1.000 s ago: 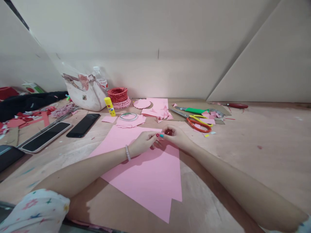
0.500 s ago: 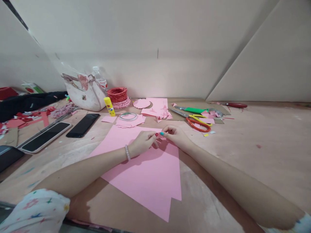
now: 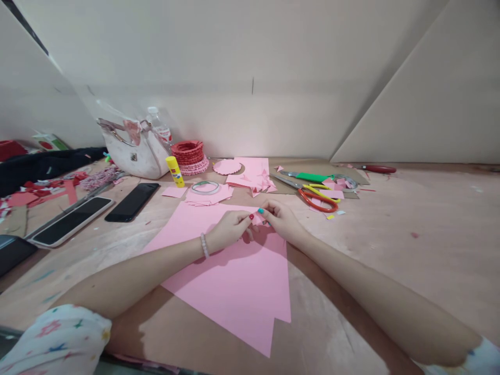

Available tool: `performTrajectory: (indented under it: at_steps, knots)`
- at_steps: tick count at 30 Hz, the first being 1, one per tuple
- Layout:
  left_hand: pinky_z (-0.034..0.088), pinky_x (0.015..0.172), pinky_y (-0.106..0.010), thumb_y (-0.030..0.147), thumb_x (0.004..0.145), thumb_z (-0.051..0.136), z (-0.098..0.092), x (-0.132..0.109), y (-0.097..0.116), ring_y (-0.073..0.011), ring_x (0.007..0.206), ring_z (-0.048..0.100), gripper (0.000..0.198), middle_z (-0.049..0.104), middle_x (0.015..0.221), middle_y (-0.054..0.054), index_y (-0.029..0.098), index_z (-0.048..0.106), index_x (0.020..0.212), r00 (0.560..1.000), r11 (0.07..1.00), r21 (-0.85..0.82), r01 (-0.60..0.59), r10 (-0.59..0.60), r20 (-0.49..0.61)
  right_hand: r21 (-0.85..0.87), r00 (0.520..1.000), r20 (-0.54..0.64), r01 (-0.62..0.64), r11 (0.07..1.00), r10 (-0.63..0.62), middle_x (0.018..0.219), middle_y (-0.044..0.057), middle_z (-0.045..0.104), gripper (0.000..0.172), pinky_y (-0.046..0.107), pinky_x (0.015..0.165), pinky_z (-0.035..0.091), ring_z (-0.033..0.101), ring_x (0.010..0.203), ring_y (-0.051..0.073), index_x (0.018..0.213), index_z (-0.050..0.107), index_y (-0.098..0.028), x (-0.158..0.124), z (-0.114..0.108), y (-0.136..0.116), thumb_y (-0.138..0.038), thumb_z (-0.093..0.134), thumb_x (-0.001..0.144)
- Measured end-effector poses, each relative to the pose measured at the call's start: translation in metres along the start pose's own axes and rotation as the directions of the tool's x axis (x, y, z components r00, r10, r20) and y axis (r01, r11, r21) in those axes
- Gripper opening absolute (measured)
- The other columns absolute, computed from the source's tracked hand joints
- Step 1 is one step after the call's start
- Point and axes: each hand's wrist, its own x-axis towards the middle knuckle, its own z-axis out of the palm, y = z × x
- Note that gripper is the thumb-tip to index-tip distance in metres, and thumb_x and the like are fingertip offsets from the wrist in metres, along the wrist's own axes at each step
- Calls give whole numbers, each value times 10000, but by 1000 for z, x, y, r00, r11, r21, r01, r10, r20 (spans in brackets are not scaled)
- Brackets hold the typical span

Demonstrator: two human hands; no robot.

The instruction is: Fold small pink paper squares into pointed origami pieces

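Observation:
My left hand [image 3: 228, 229] and my right hand [image 3: 283, 220] meet above large pink paper sheets [image 3: 234, 281] on the table. Between their fingertips is a small piece of pink paper [image 3: 257, 219], pinched from both sides and partly covered by the fingers. Both hands are closed on it, thumbs uppermost. Just beyond the hands lie small pink paper sheets [image 3: 216, 197] with a clear tape roll [image 3: 205, 187] on top. Folded pink paper bits [image 3: 263, 183] rest behind my right hand, near orange-and-yellow-handled scissors [image 3: 318, 199].
Beyond stand a yellow glue stick [image 3: 175, 172], a stack of red and pink scalloped rings [image 3: 189, 156], a white handbag [image 3: 135, 153] and a bottle [image 3: 159, 125]. Phones [image 3: 133, 202] lie left. A green-handled tool [image 3: 310, 177] and a red-handled tool [image 3: 378, 169] lie at right.
The fingertips have drawn slightly apart, and more of the small pink paper shows between them. My right thumb has lifted a little. The items on the table stay in place.

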Motion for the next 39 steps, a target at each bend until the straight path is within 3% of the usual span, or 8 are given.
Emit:
performTrajectory:
  at_steps: [4, 10, 14, 18, 26, 31, 35, 39]
  knots:
    - [306, 347, -151, 431, 816, 386, -2, 0, -1, -82, 410, 535, 396, 617, 584, -66, 91, 577, 747, 996, 993, -105, 52, -43, 83, -42, 999, 7, 35, 999, -35, 600, -28, 449, 202, 235, 515, 368, 445, 538, 95, 658, 456, -185, 1, -1, 1, -342, 476, 784]
    - [364, 360, -177, 446, 776, 449, -9, 4, 1, -136, 476, 585, 385, 649, 651, -137, 73, 534, 733, 961, 901, -398, 175, -68, 269, 33, 998, 58, -37, 999, 36, 567, -43, 429, 225, 212, 475, 325, 406, 498, 76, 661, 476, -179, -4, -4, -8, -376, 514, 762]
    - [341, 354, -162, 419, 781, 474, -12, 4, 0, -117, 447, 569, 371, 638, 586, -120, 62, 555, 721, 929, 892, -395, 221, -69, 363, 130, 981, 173, -106, 986, 83, 586, -46, 433, 235, 204, 478, 315, 401, 506, 69, 702, 504, -177, -6, -5, -11, -404, 541, 744]
    - [348, 366, -156, 450, 757, 514, -12, 2, -1, -116, 485, 586, 367, 657, 684, -120, 83, 542, 752, 922, 879, -418, 228, -57, 383, 168, 975, 203, -122, 978, 87, 574, -55, 451, 259, 205, 485, 315, 397, 500, 75, 835, 503, -198, -6, -5, -11, -427, 559, 730]
    - [439, 439, -193, 353, 708, 573, -9, 4, -1, -109, 493, 580, 270, 637, 677, -68, 120, 523, 835, 934, 904, -373, 208, -71, 350, 147, 973, 224, -92, 985, 57, 532, -63, 438, 280, 213, 495, 316, 396, 492, 89, 915, 471, -208, -6, -3, -12, -445, 495, 768]
    - [443, 433, -190, 246, 703, 510, -5, 3, 1, -101, 458, 569, 129, 597, 578, -20, 127, 513, 751, 965, 942, -285, 179, -112, 236, -102, 977, 203, 89, 991, -66, 693, -8, 496, 300, 251, 588, 363, 454, 623, 121, 1016, 474, -200, -8, -3, -3, -417, 415, 816]
    - [395, 381, -154, 192, 694, 446, -6, 5, 1, -88, 437, 557, 126, 581, 561, 1, 131, 537, 756, 991, 962, -246, 122, -103, 89, -326, 947, 200, 308, 894, -253, 841, 30, 532, 378, 282, 665, 378, 480, 748, 161, 1043, 497, -205, -11, -6, -1, -324, 589, 696]
    - [359, 344, -153, 192, 698, 411, -7, 7, -1, -96, 409, 550, 179, 579, 544, 0, 134, 539, 809, 985, 961, -229, 154, -131, 112, -377, 960, 121, 281, 882, -254, 731, 18, 566, 214, 268, 625, 376, 496, 664, 138, 922, 559, -203, -12, -4, -6, -144, 437, 757]
